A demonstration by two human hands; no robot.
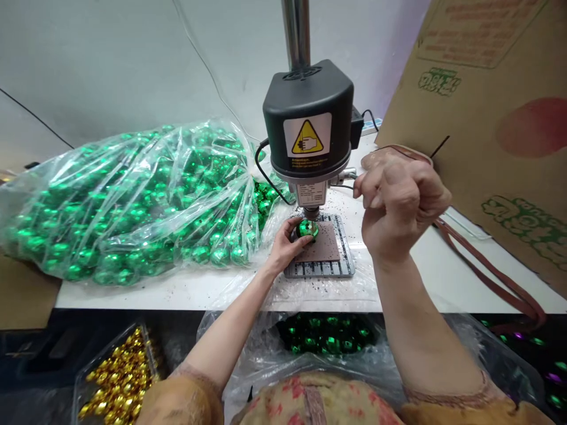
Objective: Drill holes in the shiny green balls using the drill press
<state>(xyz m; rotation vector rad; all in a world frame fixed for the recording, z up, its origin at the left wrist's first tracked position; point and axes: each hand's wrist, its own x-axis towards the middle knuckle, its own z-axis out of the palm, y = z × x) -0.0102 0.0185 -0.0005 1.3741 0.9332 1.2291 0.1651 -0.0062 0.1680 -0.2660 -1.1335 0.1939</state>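
Observation:
My left hand point(289, 243) pinches a shiny green faceted ball point(308, 230) between thumb and fingers. It steadies the ball under the chuck point(311, 212) of a small black bench drill press point(308, 127). Beneath the ball lies a brownish square pad point(325, 243) on the slotted metal base point(348, 270). To the right of the machine's head, my right hand point(398, 198) is closed in a fist at the feed lever, whose metal hub point(348, 175) shows beside the fingers. Most of the lever is hidden by the hand. Whether the drill tip touches the ball cannot be made out.
A large clear bag of green balls point(133, 206) fills the table's left. A cardboard box point(496, 136) stands at right, near a brown strap point(491, 265). Below the table edge are an open bag of green balls point(328, 333) and a bin of gold balls point(119, 378). Dark shavings litter the base.

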